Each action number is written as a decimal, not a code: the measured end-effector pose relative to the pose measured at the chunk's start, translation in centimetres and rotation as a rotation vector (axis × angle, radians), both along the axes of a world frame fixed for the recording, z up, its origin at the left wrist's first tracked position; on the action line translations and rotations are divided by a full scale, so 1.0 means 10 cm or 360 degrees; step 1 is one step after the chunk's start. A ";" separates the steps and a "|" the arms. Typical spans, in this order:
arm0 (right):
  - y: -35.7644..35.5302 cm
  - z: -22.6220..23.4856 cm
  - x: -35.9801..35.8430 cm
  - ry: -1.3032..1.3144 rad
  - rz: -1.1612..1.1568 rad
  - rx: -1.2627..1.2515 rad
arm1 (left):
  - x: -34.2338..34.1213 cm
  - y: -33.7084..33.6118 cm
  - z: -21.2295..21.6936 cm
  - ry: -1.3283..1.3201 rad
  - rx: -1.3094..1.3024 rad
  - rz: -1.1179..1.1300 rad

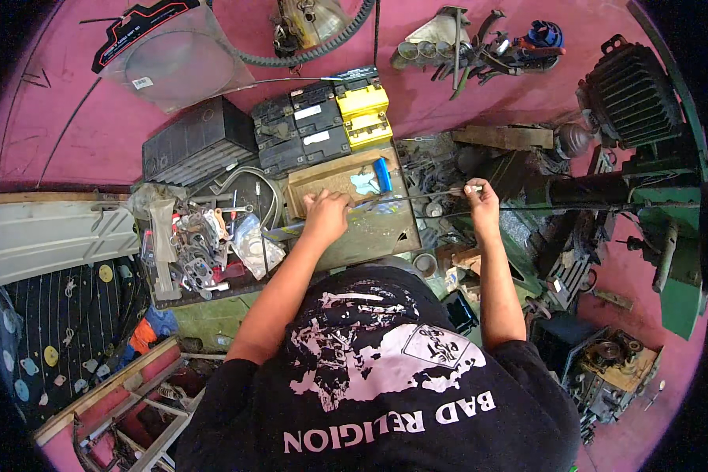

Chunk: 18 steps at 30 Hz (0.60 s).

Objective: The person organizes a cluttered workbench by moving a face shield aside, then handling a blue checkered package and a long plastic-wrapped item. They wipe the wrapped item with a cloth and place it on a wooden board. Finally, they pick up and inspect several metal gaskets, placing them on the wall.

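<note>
the left hand (326, 214) rests knuckles-up on the cluttered bench (370, 236), its grip pressed together on one end of a thin cable (417, 197). the right hand (482, 198) is out to the side, its grip pinching the other end of the cable, so the cable runs taut between the two hands over the bench. just beyond the left hand lies a brown cardboard box (334, 179) with a blue tool handle (382, 175) on it. behind these stand black batteries (307, 126) and a yellow battery (364, 114). a heap of metal parts (197, 244) sits left of the left hand.
</note>
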State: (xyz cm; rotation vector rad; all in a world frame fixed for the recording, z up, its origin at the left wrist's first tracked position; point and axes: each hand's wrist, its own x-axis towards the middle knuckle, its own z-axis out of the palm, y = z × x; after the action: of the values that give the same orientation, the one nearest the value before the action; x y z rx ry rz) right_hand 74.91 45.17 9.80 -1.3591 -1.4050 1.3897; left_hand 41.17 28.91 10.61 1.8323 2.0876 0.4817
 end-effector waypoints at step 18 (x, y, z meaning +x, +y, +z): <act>-0.80 -0.57 -1.30 -0.0077 0.0737 -0.0218 | 0.10 -0.02 -0.05 0.0053 -0.0047 0.0016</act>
State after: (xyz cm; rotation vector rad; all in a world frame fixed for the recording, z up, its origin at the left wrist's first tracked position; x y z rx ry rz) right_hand 61.87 37.16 4.05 -1.2008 -1.7601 1.7850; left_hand 42.14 28.71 10.16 1.8264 2.1155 0.4232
